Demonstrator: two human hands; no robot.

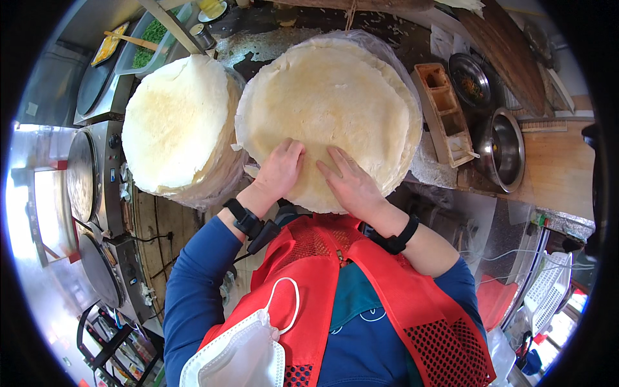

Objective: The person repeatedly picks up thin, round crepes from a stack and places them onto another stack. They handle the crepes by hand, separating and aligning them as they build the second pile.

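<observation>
A tall stack of large round thin flatbreads [329,101] lies in front of me, with clear plastic film showing around its far and right edges. On the near part of its top sheet rests my left hand [283,168], fingers close together and bent; whether it pinches the sheet cannot be told. My right hand [352,184] lies on the same sheet a little to the right, fingers spread and nothing in them. Left of this pile stands a second stack of flatbreads [176,126], its lower side wrapped in plastic film.
Round griddles [82,176] line the left side. At the back left, a plastic tub [154,41] contains chopped greens. A wooden compartment box [442,113], a steel bowl [503,150] and a dark pan [469,80] stand right. A white face mask [242,353] hangs at my chest.
</observation>
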